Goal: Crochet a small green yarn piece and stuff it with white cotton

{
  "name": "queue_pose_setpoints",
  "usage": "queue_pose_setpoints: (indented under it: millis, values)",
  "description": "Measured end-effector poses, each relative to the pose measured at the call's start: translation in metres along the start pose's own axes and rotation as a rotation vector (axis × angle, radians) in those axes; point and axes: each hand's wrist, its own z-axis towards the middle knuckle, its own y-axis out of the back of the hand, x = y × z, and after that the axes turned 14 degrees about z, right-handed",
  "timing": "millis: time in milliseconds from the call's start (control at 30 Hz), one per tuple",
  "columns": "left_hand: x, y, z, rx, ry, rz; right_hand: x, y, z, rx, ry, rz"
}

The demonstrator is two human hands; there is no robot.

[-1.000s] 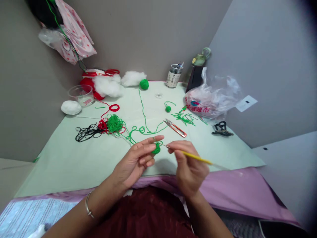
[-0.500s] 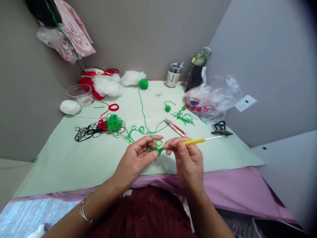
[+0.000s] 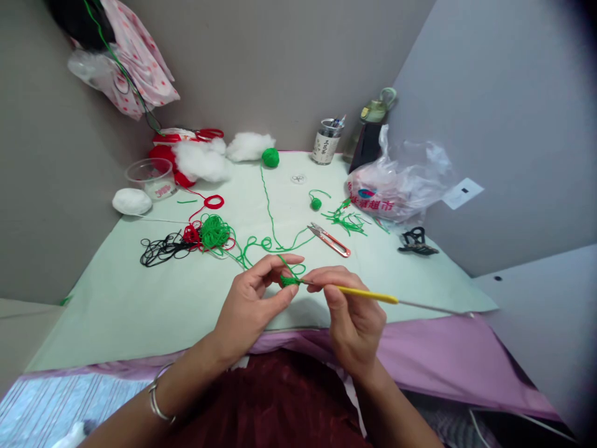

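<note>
Presently, the left hand (image 3: 243,311) is pinching one green piece (image 3: 290,281), nearly closed; the right hand (image 3: 357,323) is closing round one hook (image 3: 368,295); two balls (image 3: 270,157) are lying farther off.

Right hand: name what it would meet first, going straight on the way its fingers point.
Likely the green crochet piece, pinched in the left hand just beyond the fingertips of the right hand. One view leaves the depth unclear.
</note>
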Motion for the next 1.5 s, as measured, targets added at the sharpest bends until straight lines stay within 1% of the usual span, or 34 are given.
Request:
queue_pose_setpoints:
  millis: [67,133,200,233,267,300,367,433,500,533,600,633,700,767,800,833,867,933,1000,1067,1133,1200,1300,1367,1433,1500]
  values:
    - [0.0,-0.004,-0.002,-0.063,-0.006,0.014,-0.002,-0.001,-0.002,0.071,0.128,-0.14]
    - [-0.001,-0.009,-0.004,-0.075,0.03,-0.063,-0.006,-0.001,-0.006,0.105,0.275,-0.332]
    - [-0.002,-0.012,-0.004,0.0,0.129,-0.244,-0.01,-0.002,-0.01,0.089,0.394,-0.467]
    - [-0.003,-0.012,-0.003,0.06,0.191,-0.349,-0.011,-0.002,-0.012,0.077,0.41,-0.474]
    - [-0.004,-0.011,-0.002,0.111,0.248,-0.444,-0.011,-0.002,-0.012,0.058,0.384,-0.436]
    - [-0.004,-0.01,-0.001,0.145,0.292,-0.522,-0.011,-0.002,-0.012,0.031,0.324,-0.362]
    - [-0.006,-0.006,0.003,0.161,0.324,-0.607,-0.009,-0.001,-0.008,-0.054,0.15,-0.149]
    - [-0.006,-0.003,0.004,0.146,0.306,-0.615,-0.007,-0.001,-0.001,-0.139,0.001,0.074]
    - [-0.006,-0.003,0.004,0.147,0.278,-0.571,-0.006,-0.002,0.004,-0.148,-0.079,0.2]
    - [-0.006,-0.004,0.003,0.138,0.261,-0.537,-0.006,-0.003,0.006,-0.132,-0.101,0.215]
    - [-0.005,-0.007,0.002,0.097,0.218,-0.465,-0.007,-0.004,0.006,-0.106,-0.107,0.157]
    - [-0.005,-0.009,0.001,0.069,0.198,-0.44,-0.007,-0.005,0.004,-0.093,-0.085,0.095]
    - [-0.004,-0.011,0.001,0.035,0.196,-0.447,-0.008,-0.005,-0.001,-0.046,0.026,-0.078]
    - [-0.003,-0.012,0.003,0.081,0.25,-0.529,-0.008,-0.004,-0.005,0.023,0.182,-0.257]
    - [-0.002,-0.012,0.004,0.116,0.291,-0.584,-0.009,-0.004,-0.007,0.043,0.236,-0.304]
    - [-0.002,-0.011,0.005,0.146,0.33,-0.636,-0.009,-0.003,-0.007,0.044,0.251,-0.307]
    - [-0.002,-0.01,0.007,0.158,0.361,-0.679,-0.009,-0.002,-0.007,0.015,0.227,-0.262]
    - [-0.002,-0.008,0.009,0.123,0.381,-0.719,-0.009,0.0,-0.003,-0.092,0.1,-0.068]
    - [-0.003,-0.008,0.009,0.076,0.341,-0.698,-0.008,0.0,0.001,-0.17,-0.051,0.153]
    - [-0.004,-0.009,0.007,0.079,0.277,-0.625,-0.008,-0.001,0.004,-0.156,-0.149,0.274]
    - [-0.004,-0.011,0.005,0.096,0.225,-0.534,-0.01,-0.002,0.004,-0.114,-0.208,0.278]
    - [-0.003,-0.012,0.002,0.095,0.195,-0.449,-0.012,-0.001,0.003,-0.131,-0.245,0.277]
    - [0.0,-0.01,0.0,0.08,0.16,-0.363,-0.016,0.0,0.001,-0.185,-0.305,0.394]
    - [0.002,-0.007,-0.001,0.068,0.139,-0.324,-0.016,0.002,0.001,-0.176,-0.318,0.449]
    - [0.004,-0.005,-0.001,0.05,0.117,-0.286,-0.012,0.003,0.001,-0.158,-0.292,0.4]
    - [0.005,-0.005,-0.001,0.029,0.086,-0.241,-0.007,0.003,0.001,-0.121,-0.226,0.25]
